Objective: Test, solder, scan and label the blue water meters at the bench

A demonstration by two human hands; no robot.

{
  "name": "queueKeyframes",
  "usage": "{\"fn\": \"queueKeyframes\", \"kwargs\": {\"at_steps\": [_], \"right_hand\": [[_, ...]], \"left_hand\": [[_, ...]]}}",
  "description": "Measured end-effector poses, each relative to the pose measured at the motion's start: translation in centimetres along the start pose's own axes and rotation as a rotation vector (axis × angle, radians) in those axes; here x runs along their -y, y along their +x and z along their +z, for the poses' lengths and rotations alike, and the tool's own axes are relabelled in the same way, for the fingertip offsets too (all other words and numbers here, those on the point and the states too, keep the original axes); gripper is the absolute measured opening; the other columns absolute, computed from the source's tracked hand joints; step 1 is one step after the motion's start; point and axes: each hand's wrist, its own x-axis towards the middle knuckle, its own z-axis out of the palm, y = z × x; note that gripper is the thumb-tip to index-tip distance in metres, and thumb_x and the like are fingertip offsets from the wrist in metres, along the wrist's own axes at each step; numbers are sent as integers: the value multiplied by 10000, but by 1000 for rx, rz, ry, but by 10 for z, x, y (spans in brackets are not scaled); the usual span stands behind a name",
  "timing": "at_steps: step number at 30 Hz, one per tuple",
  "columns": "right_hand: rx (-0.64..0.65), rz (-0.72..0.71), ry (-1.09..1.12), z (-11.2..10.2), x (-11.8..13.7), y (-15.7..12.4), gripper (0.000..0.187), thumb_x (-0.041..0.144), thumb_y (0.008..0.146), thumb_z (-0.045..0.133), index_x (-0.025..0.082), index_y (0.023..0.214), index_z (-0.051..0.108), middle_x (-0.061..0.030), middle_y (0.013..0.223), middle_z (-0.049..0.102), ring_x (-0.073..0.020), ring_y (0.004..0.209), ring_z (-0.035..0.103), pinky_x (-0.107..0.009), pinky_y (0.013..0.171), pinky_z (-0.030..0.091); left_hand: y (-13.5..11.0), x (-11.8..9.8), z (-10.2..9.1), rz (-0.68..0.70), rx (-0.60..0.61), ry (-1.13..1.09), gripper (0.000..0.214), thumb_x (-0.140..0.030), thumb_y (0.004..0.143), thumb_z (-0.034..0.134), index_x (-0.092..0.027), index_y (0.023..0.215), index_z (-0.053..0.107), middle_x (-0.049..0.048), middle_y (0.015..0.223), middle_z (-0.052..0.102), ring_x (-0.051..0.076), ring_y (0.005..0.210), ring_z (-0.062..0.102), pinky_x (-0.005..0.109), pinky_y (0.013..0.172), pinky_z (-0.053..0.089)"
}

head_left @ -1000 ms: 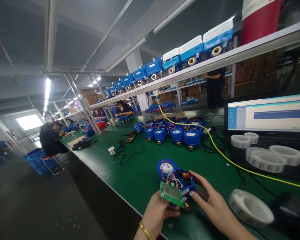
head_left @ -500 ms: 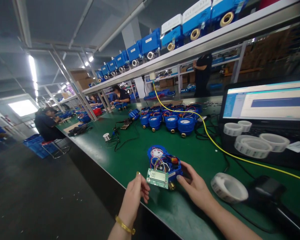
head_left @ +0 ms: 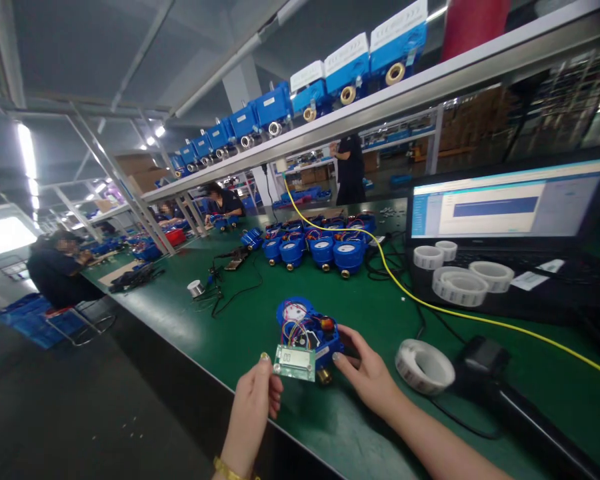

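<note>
A blue water meter [head_left: 327, 348] with its housing opened sits on the green bench, a white dial at its far left and a brass fitting at its near side. Coloured wires run from it to a small green circuit board [head_left: 295, 372] whose LCD shows digits. My right hand [head_left: 367, 373] grips the right side of the meter between thumb and fingers. Close to the board's left edge is my left hand [head_left: 255, 387], thumb raised and fingers loosely curled, with a narrow gap to the board. Its fingertips are partly hidden.
Several blue meters [head_left: 321, 252] stand farther back. To the right are a laptop [head_left: 500, 207], label rolls [head_left: 425, 367], a black handheld scanner [head_left: 505, 393] and a yellow cable [head_left: 395, 277]. A solder spool [head_left: 195, 288] lies left. Overhead, a shelf [head_left: 260, 148] holds boxed meters. Co-workers sit beyond.
The view has turned right, so the scene sits farther left. My left hand is nearer the circuit board. My right hand keeps its hold on the water meter.
</note>
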Motion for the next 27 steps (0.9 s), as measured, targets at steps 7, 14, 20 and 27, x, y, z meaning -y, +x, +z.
{"fn": "queueKeyframes", "kwargs": {"at_steps": [7, 14, 20, 27], "right_hand": [[-15, -9, 2, 1, -3, 1, 543, 464, 850, 525, 187, 1294, 379, -126, 1279, 478, -234, 1189, 464, -386, 929, 466], [-4, 3, 53, 1, -1, 0, 560, 537, 831, 536, 187, 1255, 426, -139, 1253, 518, -261, 1187, 479, -408, 960, 456], [70, 45, -30, -7, -13, 4, 602, 578, 832, 494, 191, 1288, 424, -126, 1306, 498, -259, 1253, 415, -366, 1014, 420], [156, 86, -50, -24, -46, 11, 552, 580, 798, 548, 238, 1231, 526, -54, 1314, 496, -245, 1238, 425, -309, 996, 446]], "left_hand": [[17, 17, -4, -68, -50, -114, 692, -840, 630, 413, -158, 542, 493, 3, 457, 455, 126, 425, 450, 224, 402, 346], [36, 14, -3, -161, 160, -351, 693, -722, 615, 610, -100, 920, 613, 98, 812, 649, 171, 710, 590, 257, 629, 471], [34, 10, 19, -226, 326, -514, 541, -512, 577, 754, -87, 889, 632, 99, 786, 644, 170, 669, 587, 265, 585, 480], [44, 26, 17, -261, 188, -598, 582, -553, 472, 771, -79, 786, 648, 118, 695, 654, 178, 550, 578, 264, 468, 444]]}}
